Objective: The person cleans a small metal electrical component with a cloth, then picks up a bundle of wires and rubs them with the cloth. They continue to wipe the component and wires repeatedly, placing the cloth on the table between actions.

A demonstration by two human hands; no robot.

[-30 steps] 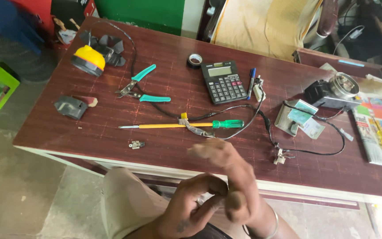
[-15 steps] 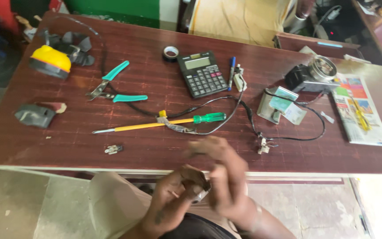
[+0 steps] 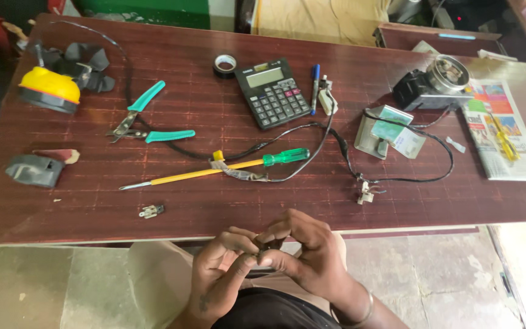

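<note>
My left hand (image 3: pixel 217 277) and my right hand (image 3: pixel 305 253) meet just in front of the table's near edge, over my lap. Together their fingertips pinch a small dark part (image 3: pixel 265 248), mostly hidden by the fingers. On the dark red table (image 3: pixel 397 207) above them lie a screwdriver (image 3: pixel 214 172) with a yellow shaft and green handle, a black cable (image 3: pixel 336 137) and a small metal clip (image 3: pixel 151 211).
Teal-handled pliers (image 3: pixel 147 119), a black calculator (image 3: pixel 272 92), a tape roll (image 3: pixel 224 64), a blue pen (image 3: pixel 315 79), a yellow headlamp (image 3: pixel 49 88), a dark camera-like device (image 3: pixel 433 85), a newspaper (image 3: pixel 497 131) and a grey block (image 3: pixel 35 169) lie on the table.
Both hands have come together and steadied at the table's near edge, fingertips now closed on the small part. The view has shifted so the table sits higher in frame.
</note>
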